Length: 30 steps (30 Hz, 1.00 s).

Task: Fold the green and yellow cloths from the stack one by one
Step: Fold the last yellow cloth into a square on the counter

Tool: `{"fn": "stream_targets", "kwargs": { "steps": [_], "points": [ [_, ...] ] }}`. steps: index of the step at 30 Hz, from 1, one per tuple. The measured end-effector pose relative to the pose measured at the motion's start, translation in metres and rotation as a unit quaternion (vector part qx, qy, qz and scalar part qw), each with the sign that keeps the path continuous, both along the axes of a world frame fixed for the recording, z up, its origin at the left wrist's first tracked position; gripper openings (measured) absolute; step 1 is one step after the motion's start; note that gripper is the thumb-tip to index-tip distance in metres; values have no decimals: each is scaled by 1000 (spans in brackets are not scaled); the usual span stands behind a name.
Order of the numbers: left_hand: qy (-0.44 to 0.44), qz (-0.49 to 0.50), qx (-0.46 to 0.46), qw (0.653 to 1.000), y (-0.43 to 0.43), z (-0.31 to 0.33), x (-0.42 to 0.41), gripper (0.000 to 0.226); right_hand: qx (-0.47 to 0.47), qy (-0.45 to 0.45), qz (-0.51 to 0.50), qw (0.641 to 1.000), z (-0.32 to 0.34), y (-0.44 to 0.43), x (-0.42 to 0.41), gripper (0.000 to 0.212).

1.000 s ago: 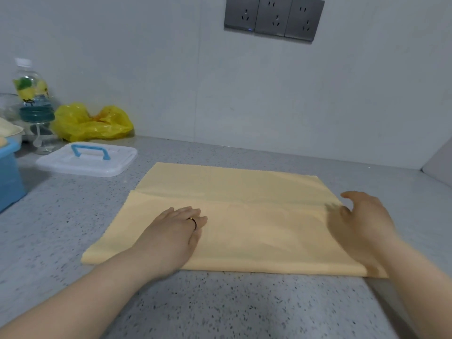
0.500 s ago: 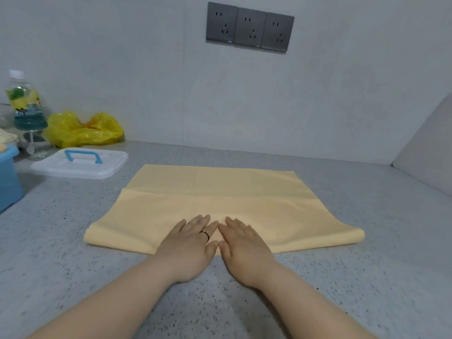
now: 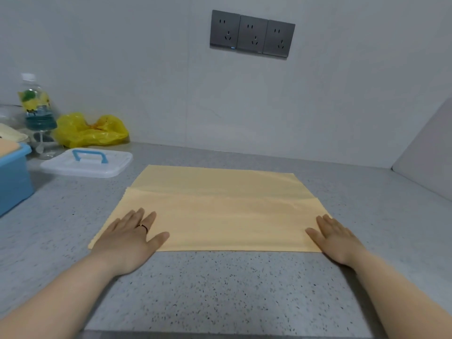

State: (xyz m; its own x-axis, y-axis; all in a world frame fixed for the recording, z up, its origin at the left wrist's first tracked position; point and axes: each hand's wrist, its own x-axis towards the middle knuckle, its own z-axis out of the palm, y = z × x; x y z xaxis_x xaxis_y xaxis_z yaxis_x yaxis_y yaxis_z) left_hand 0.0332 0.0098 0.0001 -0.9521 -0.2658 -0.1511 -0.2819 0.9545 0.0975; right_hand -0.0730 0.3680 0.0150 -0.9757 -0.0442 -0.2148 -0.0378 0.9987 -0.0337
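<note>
A pale yellow cloth [image 3: 220,206] lies flat on the grey speckled counter, its near part folded over so that a strip of the lower layer shows at the back. My left hand [image 3: 129,237], with a ring on one finger, presses flat on the cloth's near left corner, fingers straight. At the near right corner my right hand [image 3: 335,237] lies flat on the cloth in the same way. More cloths [image 3: 9,139] sit in a blue bin [image 3: 13,177] at the far left edge.
A white lid with a blue handle [image 3: 88,161] lies left of the cloth. Behind it are a yellow plastic bag [image 3: 90,130] and a drink bottle [image 3: 35,106]. Wall sockets [image 3: 252,34] hang above; a slanted white panel [image 3: 428,155] stands at the right.
Half a second ago both hands lay side by side at the middle of the cloth's near edge; they have slid apart to its left and right corners.
</note>
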Motion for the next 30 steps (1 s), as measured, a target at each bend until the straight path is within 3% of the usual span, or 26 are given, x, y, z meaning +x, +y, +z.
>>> {"fn": "stream_targets", "kwargs": {
  "steps": [16, 18, 20, 25, 30],
  "points": [
    [-27, -4, 0, 1000, 7, 9, 23, 71, 37, 25, -18, 999, -7, 16, 35, 64],
    [-5, -5, -16, 1000, 10, 18, 18, 68, 50, 35, -18, 998, 0, 14, 31, 56],
    [39, -25, -28, 999, 18, 29, 10, 61, 48, 57, -24, 997, 9, 10, 27, 42],
    [125, -142, 34, 981, 59, 36, -27, 48, 42, 126, -8, 991, 32, -11, 0, 37],
    [97, -188, 61, 975, 78, 9, -50, 53, 36, 122, 58, 990, 39, -47, -55, 35]
  ]
}}
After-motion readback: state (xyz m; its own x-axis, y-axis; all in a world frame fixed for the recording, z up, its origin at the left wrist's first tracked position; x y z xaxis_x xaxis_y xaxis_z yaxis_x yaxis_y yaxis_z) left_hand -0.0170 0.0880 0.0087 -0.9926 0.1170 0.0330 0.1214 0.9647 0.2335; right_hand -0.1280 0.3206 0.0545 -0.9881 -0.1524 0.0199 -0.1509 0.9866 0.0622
